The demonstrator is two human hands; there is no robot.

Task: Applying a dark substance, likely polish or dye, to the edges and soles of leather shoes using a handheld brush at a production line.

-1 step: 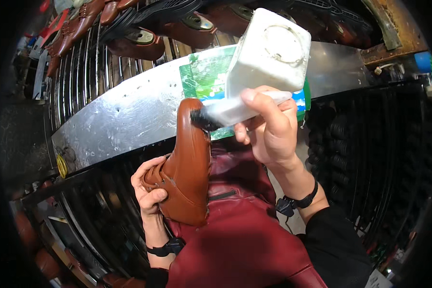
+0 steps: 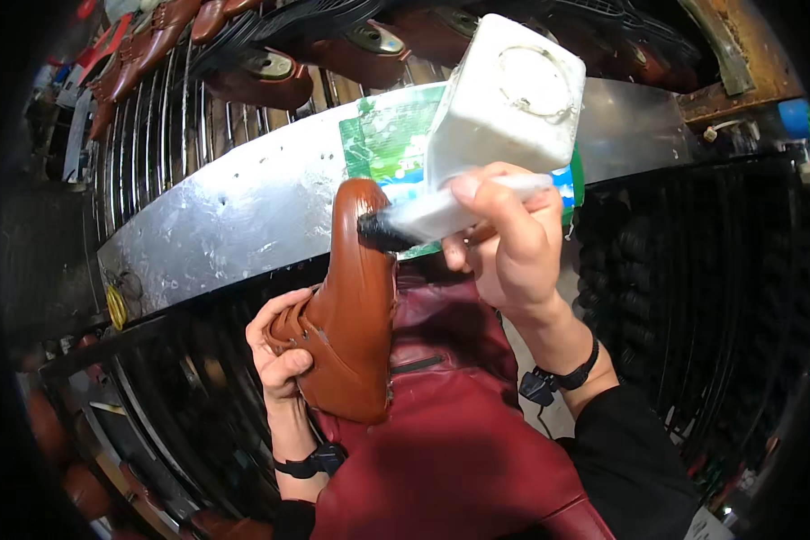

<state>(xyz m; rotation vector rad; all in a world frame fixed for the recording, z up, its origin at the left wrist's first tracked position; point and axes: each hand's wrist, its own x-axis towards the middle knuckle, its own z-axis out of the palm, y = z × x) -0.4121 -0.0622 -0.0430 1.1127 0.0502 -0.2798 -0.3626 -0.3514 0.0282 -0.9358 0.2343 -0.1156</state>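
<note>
left hand (image 2: 281, 346) pinches a brown shoe (image 2: 351, 333) by its laced part, thumb on the near side and fingers curled on the far side; a black strap (image 2: 295, 468) circles that wrist. the shoe is held over a dark red apron (image 2: 459, 432), with its toe pointing away from the person at the edge of a metal bench (image 2: 234, 202). past the toe, a green sheet (image 2: 369, 144) lies on the bench. a brush (image 2: 441, 211), its pale handle blurred, touches the right side of the toe with its black bristles. beyond it is a white container (image 2: 513, 135) with a round ring on one face. right hand (image 2: 517, 252) pinches the handle between thumb and fingers; a black band (image 2: 580, 369) circles its wrist.
</note>
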